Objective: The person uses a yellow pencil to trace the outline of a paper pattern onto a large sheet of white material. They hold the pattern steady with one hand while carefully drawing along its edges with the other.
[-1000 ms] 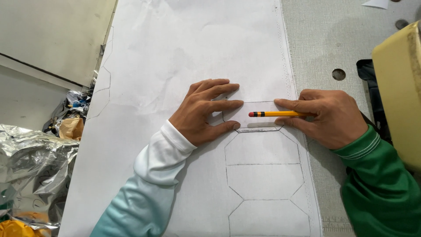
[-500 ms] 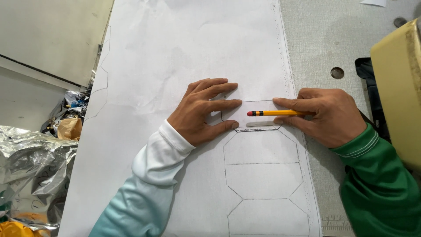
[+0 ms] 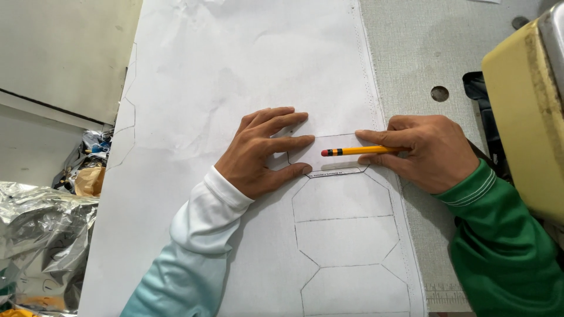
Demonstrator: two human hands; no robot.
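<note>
A large white paper sheet [image 3: 235,70] lies on the table, with several hexagon-like outlines drawn down its right side. My left hand [image 3: 264,152] presses flat on a clear plastic template [image 3: 343,162] resting on the paper, fingers spread. My right hand [image 3: 426,152] holds a yellow pencil [image 3: 358,151] lying almost level, its red eraser end pointing left over the template. The pencil's tip is hidden inside my hand. The left sleeve is white fading to pale blue. The right sleeve is green.
A cream sewing machine body [image 3: 529,117] stands at the right edge on a grey tabletop [image 3: 423,53] with a round hole [image 3: 439,93]. Crumpled silver foil and bags [image 3: 35,235] lie at the lower left. A pale board [image 3: 59,53] sits upper left.
Both hands and the pencil stay in nearly the same place; the view has shifted slightly.
</note>
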